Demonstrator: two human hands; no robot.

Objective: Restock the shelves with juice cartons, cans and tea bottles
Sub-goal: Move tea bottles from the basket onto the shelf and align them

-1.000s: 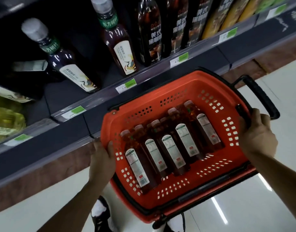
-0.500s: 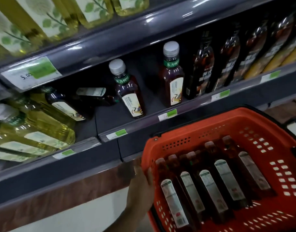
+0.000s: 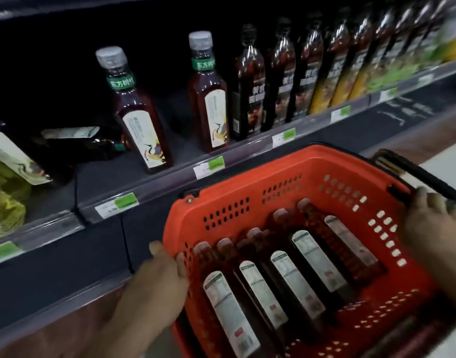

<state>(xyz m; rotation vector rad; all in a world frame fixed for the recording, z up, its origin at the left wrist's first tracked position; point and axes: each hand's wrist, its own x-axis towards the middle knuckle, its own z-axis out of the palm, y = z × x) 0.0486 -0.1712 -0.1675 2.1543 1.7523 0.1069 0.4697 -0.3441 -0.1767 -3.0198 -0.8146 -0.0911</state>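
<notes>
A red basket (image 3: pixel 294 177) is held before the shelf (image 3: pixel 154 184) by both hands. The left hand (image 3: pixel 154 288) is pressed against the basket's left wall, fingers curled over the rim, thumb outside. The right hand (image 3: pixel 428 223) is curled over the right rim, just beside the black handle (image 3: pixel 423 177), which lies folded outward. Five tea bottles (image 3: pixel 286 275) are laid flat in the basket, side by side, caps toward the shelf, white back labels up. On the shelf, two upright tea bottles with grey caps (image 3: pixel 141 120) are seen near the front edge, well apart from each other; a dark bottle (image 3: pixel 82 143) is lying on its side behind the left one. A row of dark-labelled bottles (image 3: pixel 286 83) is ranged to the right. Yellow-green bottles (image 3: pixel 4 202) are seen at far left. Price tags (image 3: pixel 208 166) are fixed along the shelf edge. The view is motion-blurred.
</notes>
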